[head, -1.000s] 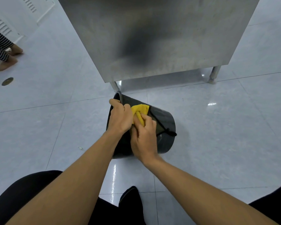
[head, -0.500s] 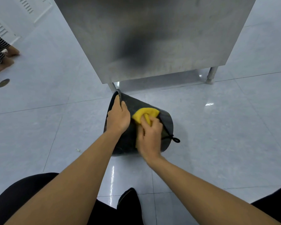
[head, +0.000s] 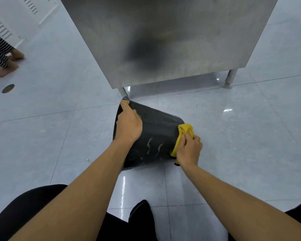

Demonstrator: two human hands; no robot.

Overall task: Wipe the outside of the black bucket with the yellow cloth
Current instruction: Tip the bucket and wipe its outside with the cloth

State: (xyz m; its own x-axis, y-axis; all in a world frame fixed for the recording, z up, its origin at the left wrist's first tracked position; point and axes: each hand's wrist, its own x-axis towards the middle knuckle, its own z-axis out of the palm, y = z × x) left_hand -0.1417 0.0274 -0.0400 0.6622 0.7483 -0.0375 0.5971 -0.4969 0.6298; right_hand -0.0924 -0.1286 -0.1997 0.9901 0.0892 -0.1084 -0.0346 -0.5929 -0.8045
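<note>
The black bucket (head: pixel 156 134) lies tipped on its side on the tiled floor, its rim to the left and its base to the right. My left hand (head: pixel 128 124) grips the rim at the bucket's upper left. My right hand (head: pixel 188 149) holds the bunched yellow cloth (head: pixel 184 130) and presses it against the bucket's base end on the right. Wet streaks show on the bucket's side wall between my hands.
A stainless steel cabinet (head: pixel 163 40) on short legs (head: pixel 230 78) stands just behind the bucket. Another person's feet (head: pixel 9 64) are at the far left by a white vented wall. A round floor drain (head: pixel 7 88) lies near them. My black-clad knees fill the bottom edge.
My right hand has slid the yellow cloth from the top middle of the bucket wall rightward to its base end. The left hand keeps its hold on the rim.
</note>
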